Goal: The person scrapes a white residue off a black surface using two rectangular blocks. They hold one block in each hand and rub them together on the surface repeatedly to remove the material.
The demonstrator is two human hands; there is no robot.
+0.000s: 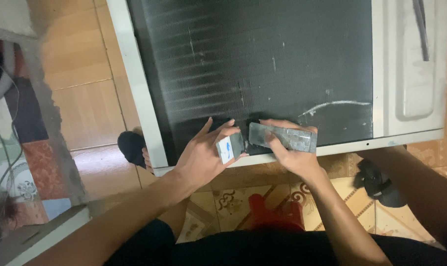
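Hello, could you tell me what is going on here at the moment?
A person crouches over a white-framed unit with a dark finned panel lying on the tiled floor. Their left hand holds a small blue-and-white block at the panel's near edge. Their right hand presses a grey strip against the panel beside it.

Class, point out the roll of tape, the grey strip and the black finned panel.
Roll of tape point(227, 148), head view: its white side face.
Grey strip point(287, 138), head view: middle of its flat top.
Black finned panel point(253, 59), head view: bare centre.
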